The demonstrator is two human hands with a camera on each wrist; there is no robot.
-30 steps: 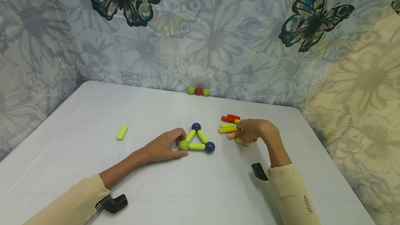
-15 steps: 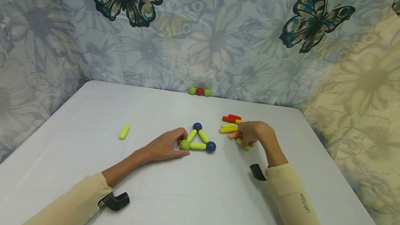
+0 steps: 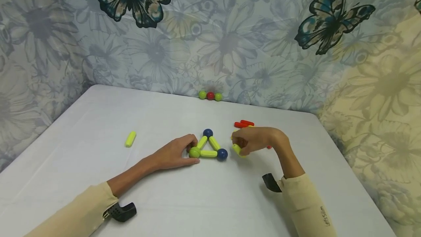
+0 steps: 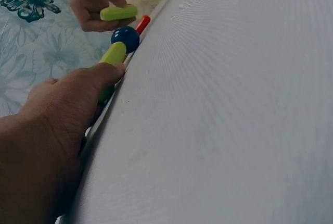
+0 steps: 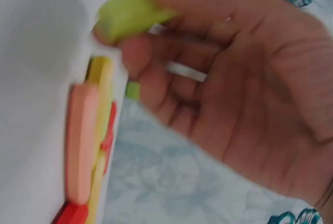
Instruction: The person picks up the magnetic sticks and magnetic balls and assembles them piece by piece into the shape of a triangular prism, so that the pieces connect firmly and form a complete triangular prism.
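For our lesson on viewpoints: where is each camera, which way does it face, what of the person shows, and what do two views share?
Head: on the head, facing forward and down at the table and triangle; left hand, right hand and sleeves show.
Left wrist: on that wrist, facing past its hand toward a blue ball; both hands show.
Right wrist: on that wrist, facing its palm and a salmon-pink stick; only this hand shows.
Shared: head and left wrist show the right hand's yellow-green stick.

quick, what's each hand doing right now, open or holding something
Left hand: holding the round lime-green ball at the triangle's corner.
Right hand: holding a short yellow-green stick, pinched between thumb and fingers.
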